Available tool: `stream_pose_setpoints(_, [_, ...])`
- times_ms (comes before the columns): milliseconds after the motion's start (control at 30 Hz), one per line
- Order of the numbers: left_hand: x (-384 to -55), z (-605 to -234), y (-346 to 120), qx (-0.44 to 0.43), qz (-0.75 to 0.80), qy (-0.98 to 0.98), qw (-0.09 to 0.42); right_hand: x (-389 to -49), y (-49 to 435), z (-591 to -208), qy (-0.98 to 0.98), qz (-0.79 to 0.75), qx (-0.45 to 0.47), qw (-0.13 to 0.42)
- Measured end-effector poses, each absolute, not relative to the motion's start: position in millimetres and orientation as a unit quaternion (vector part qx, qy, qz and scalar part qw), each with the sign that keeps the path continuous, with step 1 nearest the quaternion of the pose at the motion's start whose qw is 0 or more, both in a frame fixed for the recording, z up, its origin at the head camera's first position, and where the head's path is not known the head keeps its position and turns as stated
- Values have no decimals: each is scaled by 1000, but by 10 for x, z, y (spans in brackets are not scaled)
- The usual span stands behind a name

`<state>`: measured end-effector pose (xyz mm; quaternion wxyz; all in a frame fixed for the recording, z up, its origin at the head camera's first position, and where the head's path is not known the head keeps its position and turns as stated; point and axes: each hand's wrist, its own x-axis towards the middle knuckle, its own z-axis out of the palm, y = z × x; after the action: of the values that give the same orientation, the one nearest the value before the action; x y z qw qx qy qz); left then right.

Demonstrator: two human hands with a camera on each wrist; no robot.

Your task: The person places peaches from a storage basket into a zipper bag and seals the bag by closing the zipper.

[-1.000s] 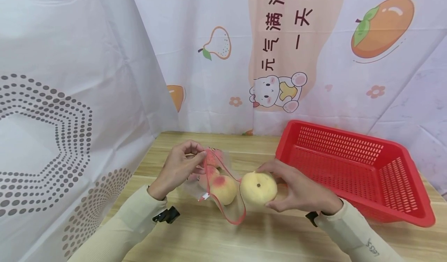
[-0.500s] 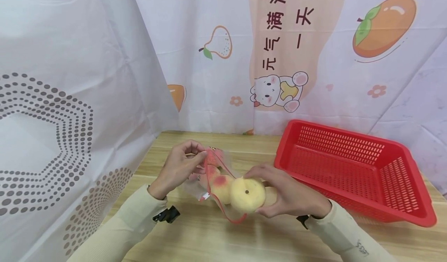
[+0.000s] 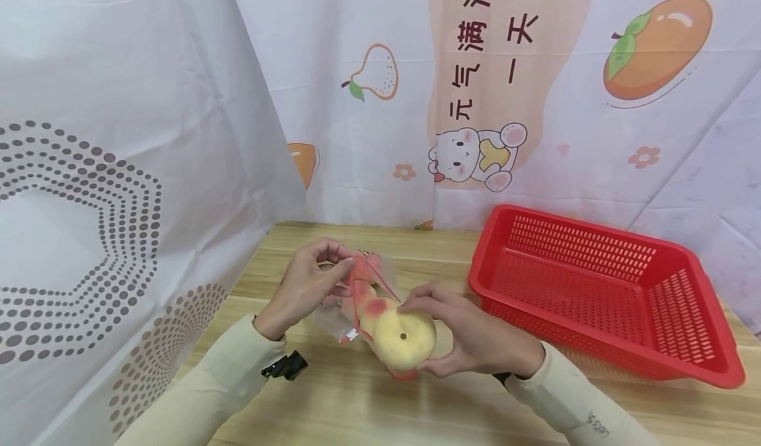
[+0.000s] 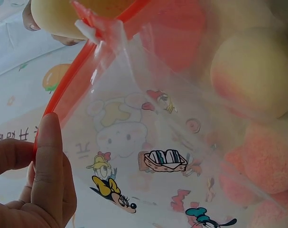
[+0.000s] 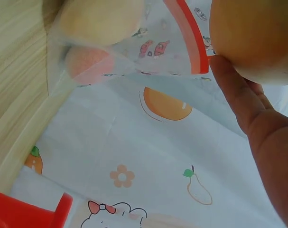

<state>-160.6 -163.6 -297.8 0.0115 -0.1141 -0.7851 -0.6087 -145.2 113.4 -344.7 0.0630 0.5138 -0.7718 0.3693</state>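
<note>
My left hand (image 3: 315,284) pinches the red-edged mouth of a clear zip bag (image 4: 120,156) printed with cartoon characters. Inside the bag are a yellow peach with a pink blush (image 4: 257,71) and pinkish-red round fruit (image 4: 272,156). My right hand (image 3: 475,330) grips a pale yellow round fruit (image 3: 404,340) with a small dark spot, fingers on top and thumb below. That fruit is at the open mouth of the bag and overlaps the red edge in the head view. In the right wrist view, the red zip edge (image 5: 191,38) runs close beside the fingertips.
A red perforated plastic basket (image 3: 571,294) stands on the wooden table (image 3: 464,413) at the right. White printed cloth (image 3: 368,155) hangs behind the table, and a dotted cloth (image 3: 119,135) covers the left side.
My right hand has carried the yellow fruit leftward and slightly down to the bag's mouth, now covering part of the blushed peach. The left hand has kept its hold in place.
</note>
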Motion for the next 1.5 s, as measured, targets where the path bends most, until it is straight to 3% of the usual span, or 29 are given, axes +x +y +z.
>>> stream_pose_setpoints(867, [-1614,-2976,-1615,-126,-598,-791,-12,-1544,948,-3531,-767,200,560,240])
stream_pose_setpoints(1167, [-1619,-2965,-1628,-117,-606,-787,10,-1633,750,-3562,-782,128,494,359])
stream_pose_setpoints(1500, [-1620,-2954,-1662,-104,-609,-786,15,-1677,1170,-3638,-808,214,451,314])
